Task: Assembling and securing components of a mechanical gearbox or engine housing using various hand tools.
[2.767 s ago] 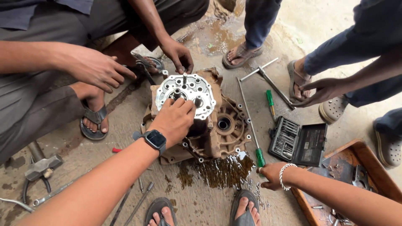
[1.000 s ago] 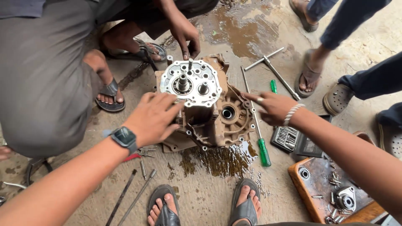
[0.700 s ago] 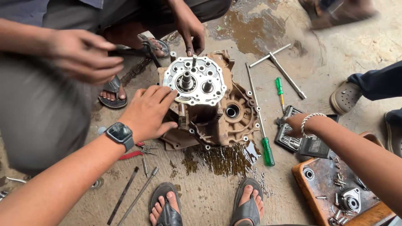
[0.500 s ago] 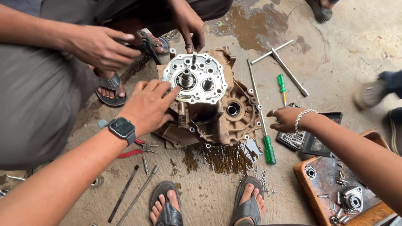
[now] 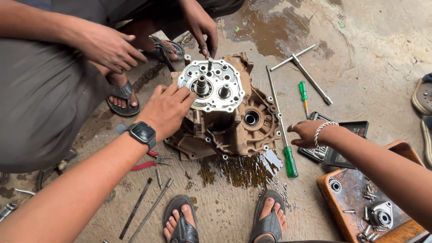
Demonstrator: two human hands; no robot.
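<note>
One screen, one labelled case

A dark, rounded-square smartwatch screen point(image 5: 142, 132) sits at nine o'clock of the frame's centre — blank; at three o'clock lies an open black socket case point(image 5: 348, 140) — its lid bearing a small red label.

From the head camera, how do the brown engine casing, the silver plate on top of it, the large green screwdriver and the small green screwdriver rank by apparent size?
Largest to smallest:
1. Brown engine casing
2. Silver plate, touched by the left hand; it sits higher, nearer the camera, so it may look bigger than it is
3. Large green screwdriver
4. Small green screwdriver
</note>
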